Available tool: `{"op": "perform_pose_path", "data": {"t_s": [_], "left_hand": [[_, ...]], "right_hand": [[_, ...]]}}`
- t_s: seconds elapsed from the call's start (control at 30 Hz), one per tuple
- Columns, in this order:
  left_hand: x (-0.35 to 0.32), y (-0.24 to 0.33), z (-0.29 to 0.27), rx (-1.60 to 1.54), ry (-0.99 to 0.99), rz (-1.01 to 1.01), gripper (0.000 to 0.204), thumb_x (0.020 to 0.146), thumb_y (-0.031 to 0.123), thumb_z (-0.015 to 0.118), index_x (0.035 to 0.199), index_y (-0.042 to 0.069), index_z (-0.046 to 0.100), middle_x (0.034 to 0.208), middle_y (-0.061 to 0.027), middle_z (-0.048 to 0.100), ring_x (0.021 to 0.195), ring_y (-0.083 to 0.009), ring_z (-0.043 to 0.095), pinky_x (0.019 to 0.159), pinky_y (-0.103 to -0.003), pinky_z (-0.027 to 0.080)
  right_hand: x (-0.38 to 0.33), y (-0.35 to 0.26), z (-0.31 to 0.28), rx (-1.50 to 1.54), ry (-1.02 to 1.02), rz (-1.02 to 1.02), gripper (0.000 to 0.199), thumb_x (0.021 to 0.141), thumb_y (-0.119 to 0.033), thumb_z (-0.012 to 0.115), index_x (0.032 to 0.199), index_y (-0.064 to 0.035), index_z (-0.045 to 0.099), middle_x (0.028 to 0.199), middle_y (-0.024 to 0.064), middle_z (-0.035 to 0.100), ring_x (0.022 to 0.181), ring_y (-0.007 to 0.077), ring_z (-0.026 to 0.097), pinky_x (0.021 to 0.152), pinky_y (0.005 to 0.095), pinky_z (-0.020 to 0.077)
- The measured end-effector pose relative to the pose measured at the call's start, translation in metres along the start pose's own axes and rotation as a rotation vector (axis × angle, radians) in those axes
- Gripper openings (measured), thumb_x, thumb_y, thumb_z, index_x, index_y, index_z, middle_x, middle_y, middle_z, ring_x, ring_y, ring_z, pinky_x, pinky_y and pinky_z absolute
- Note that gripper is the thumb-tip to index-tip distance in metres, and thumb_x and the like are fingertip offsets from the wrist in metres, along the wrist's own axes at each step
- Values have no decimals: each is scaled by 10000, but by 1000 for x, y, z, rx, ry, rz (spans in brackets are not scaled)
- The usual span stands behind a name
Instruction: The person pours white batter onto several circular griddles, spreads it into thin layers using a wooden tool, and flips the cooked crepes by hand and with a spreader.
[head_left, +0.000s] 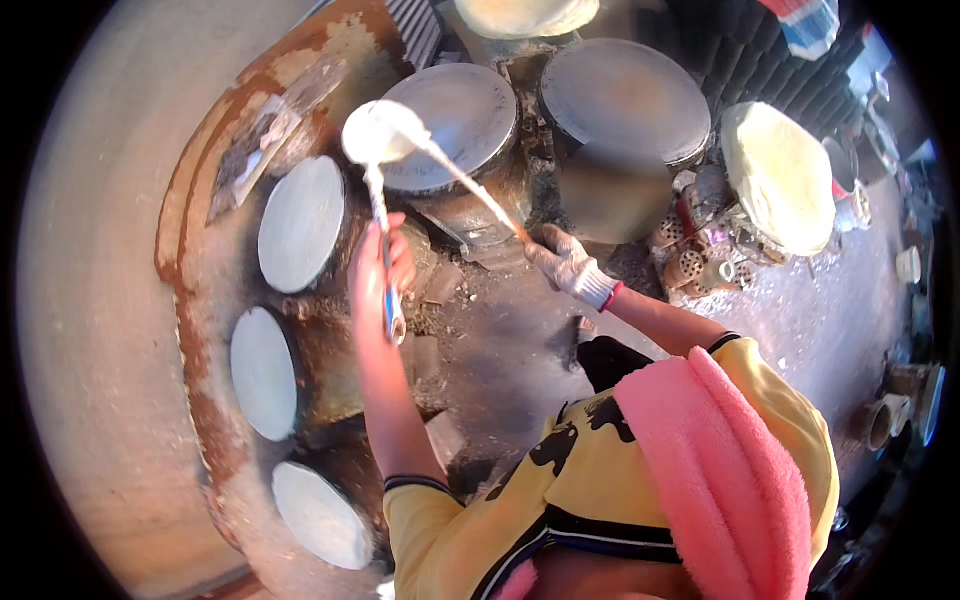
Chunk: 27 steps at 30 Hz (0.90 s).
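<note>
My bare left hand [385,262] is closed around the handle of a ladle [362,148] coated in white batter, and the handle's blue end sticks out below the hand. The ladle is over the left edge of a round grey griddle [462,110]. In my right hand [568,266], which wears a knitted work glove, is a thin stick [472,184] with a wooden grip and a white-coated shaft. Its far end meets the ladle's rim; I cannot tell how that tip is shaped. Both tools are held above the stoves.
A second large griddle [628,100] stands to the right. Smaller round plates [302,225] on stoves curve down the left side. A stack of pale round flat sheets [780,180] is at the right, beside perforated briquettes [686,266]. Another pale stack [525,15] lies at the far edge.
</note>
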<state>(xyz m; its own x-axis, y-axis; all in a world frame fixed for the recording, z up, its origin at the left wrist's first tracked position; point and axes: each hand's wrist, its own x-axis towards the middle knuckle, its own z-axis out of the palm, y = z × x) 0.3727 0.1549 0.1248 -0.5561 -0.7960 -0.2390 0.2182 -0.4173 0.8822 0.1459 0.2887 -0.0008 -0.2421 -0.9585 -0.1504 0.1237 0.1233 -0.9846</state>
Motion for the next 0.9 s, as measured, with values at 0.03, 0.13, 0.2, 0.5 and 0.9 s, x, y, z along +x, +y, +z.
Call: {"op": "perform_pose_path", "data": {"t_s": [0.03, 0.13, 0.2, 0.5, 0.9], "left_hand": [[40, 3, 3, 8, -71, -30, 314, 981, 300, 355, 1070, 34, 494, 615, 11, 405, 390, -58, 308, 382, -228, 272], [161, -6, 23, 132, 35, -144, 299, 975, 281, 353, 1059, 31, 492, 597, -1, 387, 370, -82, 289, 359, -239, 256], [224, -26, 33, 368, 113, -151, 279, 965, 280, 374, 1020, 36, 498, 585, -8, 392, 375, -92, 320, 362, -249, 274], [283, -39, -17, 2007, -115, 345, 649, 853, 34, 458, 1429, 229, 229, 864, -197, 562, 721, -367, 615, 656, -454, 501], [370, -6, -67, 2014, -279, 557, 669, 846, 45, 441, 1442, 212, 187, 932, -193, 570, 788, -336, 636, 690, -422, 516]], "right_hand": [[24, 4, 0, 27, 23, 6, 397, 886, -298, 569, 1197, -59, 510, 870, 35, 601, 517, 81, 466, 462, 241, 407], [90, 24, 0, 182, 196, -124, 484, 894, -294, 555, 1298, -59, 431, 885, 31, 587, 437, 37, 345, 380, 214, 316], [126, 32, -6, 130, 288, -22, 514, 898, -238, 547, 1334, -15, 389, 1316, 125, 477, 1217, 191, 439, 1017, 298, 336], [221, -23, 4, -589, 468, 247, 423, 879, -309, 478, 1268, -148, 443, 890, 200, 637, 814, 382, 611, 703, 467, 473], [144, -35, 101, -525, 716, 245, 454, 870, -227, 538, 1315, -208, 452, 1140, 157, 593, 1056, 279, 584, 870, 335, 455]]}}
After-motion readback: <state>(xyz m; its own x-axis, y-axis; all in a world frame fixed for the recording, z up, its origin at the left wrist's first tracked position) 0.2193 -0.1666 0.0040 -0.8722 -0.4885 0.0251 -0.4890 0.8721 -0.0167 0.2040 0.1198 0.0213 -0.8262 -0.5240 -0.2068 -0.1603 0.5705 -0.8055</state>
